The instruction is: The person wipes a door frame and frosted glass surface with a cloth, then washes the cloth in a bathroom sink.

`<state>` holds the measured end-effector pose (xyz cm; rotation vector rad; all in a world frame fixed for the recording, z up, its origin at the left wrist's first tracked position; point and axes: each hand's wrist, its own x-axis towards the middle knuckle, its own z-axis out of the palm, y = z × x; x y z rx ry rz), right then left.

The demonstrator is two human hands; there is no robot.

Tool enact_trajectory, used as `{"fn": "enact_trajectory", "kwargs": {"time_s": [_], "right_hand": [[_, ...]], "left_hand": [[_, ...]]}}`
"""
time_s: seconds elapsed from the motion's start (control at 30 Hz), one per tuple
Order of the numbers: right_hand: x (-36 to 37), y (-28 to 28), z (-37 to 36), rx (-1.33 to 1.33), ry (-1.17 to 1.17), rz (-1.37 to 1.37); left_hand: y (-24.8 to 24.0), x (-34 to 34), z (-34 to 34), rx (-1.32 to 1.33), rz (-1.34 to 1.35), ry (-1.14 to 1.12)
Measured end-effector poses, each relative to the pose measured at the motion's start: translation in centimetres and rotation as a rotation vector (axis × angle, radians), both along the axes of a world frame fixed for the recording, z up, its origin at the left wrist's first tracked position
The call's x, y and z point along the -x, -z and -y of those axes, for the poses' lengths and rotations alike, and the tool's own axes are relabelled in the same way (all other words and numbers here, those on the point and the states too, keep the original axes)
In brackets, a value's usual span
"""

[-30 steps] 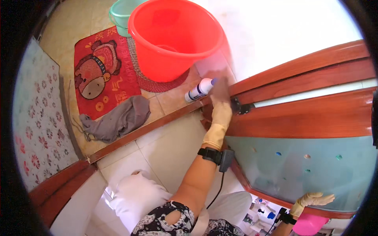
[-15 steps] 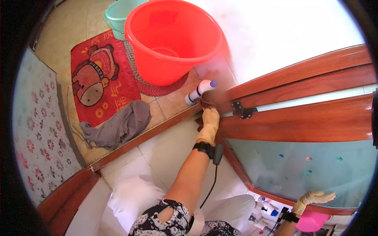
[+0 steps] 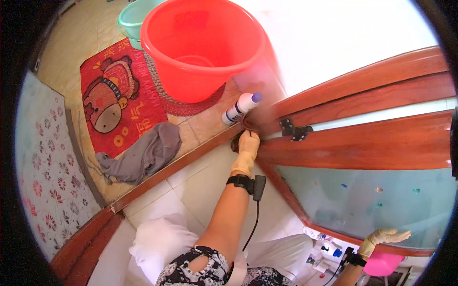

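My left hand [image 3: 248, 148], in a pale yellow rubber glove with a black strap and small device at the wrist, is closed on a brown cloth [image 3: 252, 125]. It presses the cloth to the base of the wooden door frame, by the end of the wooden sill [image 3: 176, 163]. Just beyond the cloth, a white bottle [image 3: 237, 113] with a purple cap lies tilted, and its lower end is near the sill. My right hand [image 3: 385, 237], gloved too, has its fingers stretched out by the lower edge of the frosted glass door [image 3: 377, 200].
A big red tub [image 3: 191, 86] stands on a round woven mat, with a green bucket [image 3: 131, 21] behind it. A red patterned mat [image 3: 143, 105] and a grey cloth [image 3: 148, 152] lie beyond the sill. Black hinges [image 3: 295, 131] join the wood panels. A pink stool [image 3: 381, 264] shows at lower right.
My left hand has shifted slightly left and toward me with the brown cloth. My right hand stays by the glass door's edge, still outstretched. The whole view has shifted a little.
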<state>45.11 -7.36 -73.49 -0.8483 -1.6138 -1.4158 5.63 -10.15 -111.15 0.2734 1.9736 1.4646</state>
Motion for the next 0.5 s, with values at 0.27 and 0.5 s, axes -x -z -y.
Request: {"fn": "enact_trajectory", "kwargs": {"time_s": [0.27, 0.5], "right_hand": [[0.9, 0.1, 1.1, 0.024, -0.030, -0.079], [5.1, 0.2, 3.8, 0.096, 0.203, 0.050]], "left_hand": [[1.8, 0.6, 0.0, 0.141, -0.025, 0.081], [-7.3, 4.1, 0.9, 0.168, -0.913, 0.490]]}}
